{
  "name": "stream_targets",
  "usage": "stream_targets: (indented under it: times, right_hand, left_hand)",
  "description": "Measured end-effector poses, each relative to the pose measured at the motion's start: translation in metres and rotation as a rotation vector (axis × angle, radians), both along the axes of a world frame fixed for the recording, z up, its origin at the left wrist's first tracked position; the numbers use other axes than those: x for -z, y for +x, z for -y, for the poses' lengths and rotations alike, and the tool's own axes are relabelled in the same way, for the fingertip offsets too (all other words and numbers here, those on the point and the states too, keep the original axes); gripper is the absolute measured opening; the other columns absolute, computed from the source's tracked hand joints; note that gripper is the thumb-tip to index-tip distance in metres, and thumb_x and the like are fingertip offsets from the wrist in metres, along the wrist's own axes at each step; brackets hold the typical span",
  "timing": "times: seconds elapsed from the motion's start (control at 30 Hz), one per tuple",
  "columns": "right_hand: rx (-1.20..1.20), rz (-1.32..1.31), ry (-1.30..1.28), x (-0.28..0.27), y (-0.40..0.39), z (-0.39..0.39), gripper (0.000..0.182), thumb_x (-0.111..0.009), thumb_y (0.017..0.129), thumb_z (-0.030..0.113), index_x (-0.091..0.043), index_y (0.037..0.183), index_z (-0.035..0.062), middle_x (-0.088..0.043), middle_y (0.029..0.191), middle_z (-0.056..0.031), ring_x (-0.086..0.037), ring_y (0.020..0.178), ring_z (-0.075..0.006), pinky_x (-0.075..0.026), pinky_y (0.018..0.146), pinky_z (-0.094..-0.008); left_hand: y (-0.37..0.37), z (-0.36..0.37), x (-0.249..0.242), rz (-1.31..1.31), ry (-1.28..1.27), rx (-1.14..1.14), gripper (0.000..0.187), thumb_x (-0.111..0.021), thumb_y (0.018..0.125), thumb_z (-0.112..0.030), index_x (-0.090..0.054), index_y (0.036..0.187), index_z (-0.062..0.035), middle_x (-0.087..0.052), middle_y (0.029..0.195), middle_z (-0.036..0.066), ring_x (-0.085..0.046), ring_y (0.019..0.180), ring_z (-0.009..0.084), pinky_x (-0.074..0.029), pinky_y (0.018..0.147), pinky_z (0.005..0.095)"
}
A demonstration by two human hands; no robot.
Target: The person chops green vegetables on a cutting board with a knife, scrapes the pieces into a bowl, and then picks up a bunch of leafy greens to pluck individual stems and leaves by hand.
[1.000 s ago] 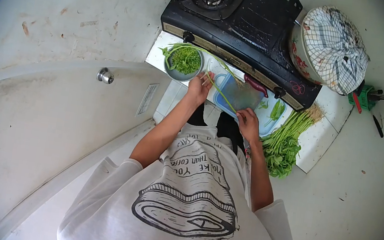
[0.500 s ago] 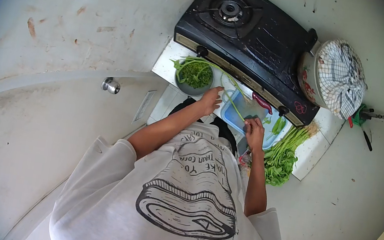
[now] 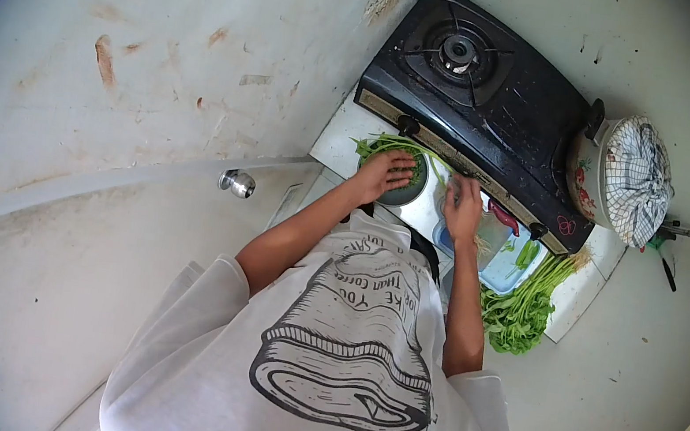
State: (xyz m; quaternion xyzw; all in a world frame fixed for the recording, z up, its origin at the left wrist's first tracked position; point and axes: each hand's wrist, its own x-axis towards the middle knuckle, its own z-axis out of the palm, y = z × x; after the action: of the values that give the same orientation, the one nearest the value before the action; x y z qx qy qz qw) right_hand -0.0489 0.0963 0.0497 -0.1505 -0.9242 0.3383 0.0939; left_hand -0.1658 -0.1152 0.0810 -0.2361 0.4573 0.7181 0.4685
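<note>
Your right hand (image 3: pixel 462 208) has left the blue cutting board (image 3: pixel 504 273) and now hovers just right of the bowl (image 3: pixel 407 191) — its grip I can't tell. Your left hand (image 3: pixel 387 174) has moved onto the bowl's greens (image 3: pixel 384 145), fingers spread flat — the long stem is gone.

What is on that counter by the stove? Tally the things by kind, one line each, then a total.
Gas stove: 1
Grey bowl of picked greens, under the left hand: 1
Blue cutting board, by the right hand: 1
Bunch of leafy greens: 1
Cloth-covered pot: 1
Red chilli: 1
Total: 6
</note>
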Motion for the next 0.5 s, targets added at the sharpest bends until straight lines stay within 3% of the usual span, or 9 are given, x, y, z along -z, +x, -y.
stream_targets:
  times: [0.17, 0.3, 0.43, 0.5]
  right_hand:
    - [-0.033, 0.066, -0.053, -0.017, -0.053, 0.036, 0.023, -0.063, 0.092, 0.011, -0.069, 0.114, 0.0082, -0.062, 0.104, -0.0156, -0.066, 0.092, -0.0381, -0.053, 0.082, -0.048]
    - [-0.018, 0.099, 0.123, -0.002, -0.064, 0.045, 0.022, -0.063, 0.092, 0.01, -0.069, 0.113, 0.007, -0.061, 0.103, -0.0181, -0.066, 0.089, -0.0412, -0.054, 0.078, -0.0502]
    - [-0.001, -0.004, 0.106, -0.012, -0.063, 0.048, 0.019, -0.064, 0.092, 0.008, -0.069, 0.11, 0.0045, -0.061, 0.103, -0.0175, -0.065, 0.09, -0.0396, -0.053, 0.078, -0.0482]
    - [-0.009, -0.103, 0.086, -0.028, -0.059, 0.047, 0.018, -0.064, 0.091, 0.006, -0.069, 0.108, 0.0031, -0.06, 0.102, -0.017, -0.065, 0.09, -0.0381, -0.052, 0.078, -0.046]
  left_hand:
    - [-0.012, 0.025, 0.011, 0.027, 0.055, 0.02, 0.027, -0.05, 0.105, -0.027, -0.06, 0.124, -0.0105, -0.063, 0.122, 0.007, -0.06, 0.109, 0.0204, -0.05, 0.1, 0.0367]
    - [-0.011, 0.03, 0.015, 0.013, 0.061, 0.129, 0.026, -0.056, 0.102, -0.032, -0.061, 0.12, -0.0129, -0.066, 0.12, 0.006, -0.062, 0.106, 0.02, -0.051, 0.095, 0.0358]
    - [-0.014, 0.035, 0.009, -0.016, 0.049, 0.246, 0.031, -0.057, 0.101, -0.036, -0.059, 0.122, -0.0127, -0.066, 0.121, 0.006, -0.062, 0.108, 0.0195, -0.051, 0.095, 0.0352]
    - [-0.015, 0.039, 0.001, -0.063, 0.073, 0.301, 0.033, -0.051, 0.105, -0.036, -0.059, 0.125, -0.0107, -0.064, 0.124, 0.006, -0.061, 0.11, 0.0187, -0.05, 0.098, 0.035]
